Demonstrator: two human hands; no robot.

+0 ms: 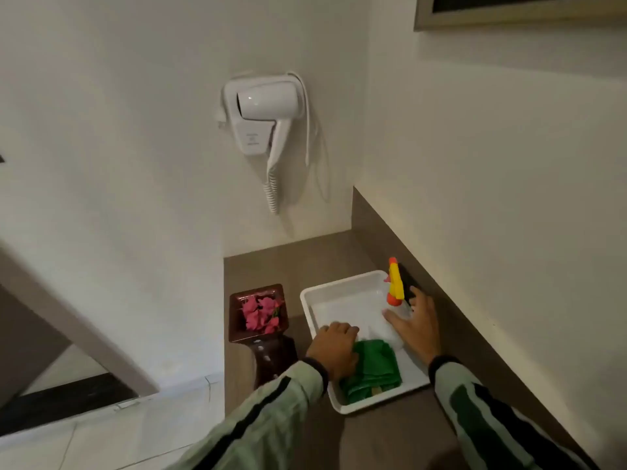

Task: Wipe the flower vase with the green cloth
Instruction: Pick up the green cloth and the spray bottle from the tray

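Left hand [334,347] curled on green cloth [371,369] in white tray [314,301]. Right hand [415,325] spread around spray bottle [395,283]. Vase [259,317] beside tray.

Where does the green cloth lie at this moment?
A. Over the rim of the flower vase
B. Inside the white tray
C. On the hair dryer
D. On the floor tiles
B: the green cloth lies bunched in the near part of the white tray, with the left hand on its edge; the flower vase stands apart, left of the tray.

White tray [307,301] on counter [264,269], spray bottle [396,286], wall-mounted hairdryer [261,110]
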